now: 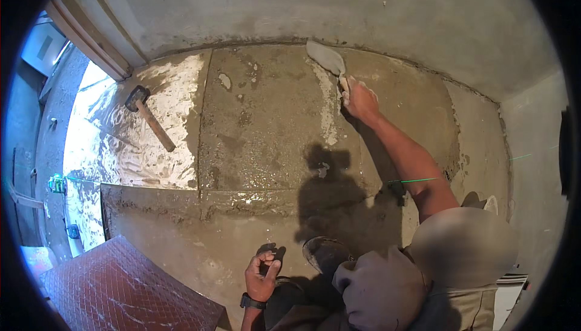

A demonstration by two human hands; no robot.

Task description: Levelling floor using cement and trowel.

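My right hand (361, 102) is stretched far forward, closed around the light handle of a trowel (325, 57). The trowel's broad blade, coated in grey, lies against the floor near the foot of the far wall. A pale, rough strip of mortar (327, 113) runs down from the blade across the wet floor slabs (266, 113). Low in the view, my left hand (263, 275), with a dark watch on its wrist, hovers near my leg. Its fingers are curled in toward the thumb; whether they hold anything small cannot be made out.
A dark-headed hammer (151, 118) with a wooden handle lies on the sunlit slab at left. Behind it rises a door frame (91, 25). A reddish-brown sheet with a grid pattern (127, 288) stands at lower left. A device glowing green (57, 184) sits at the left edge.
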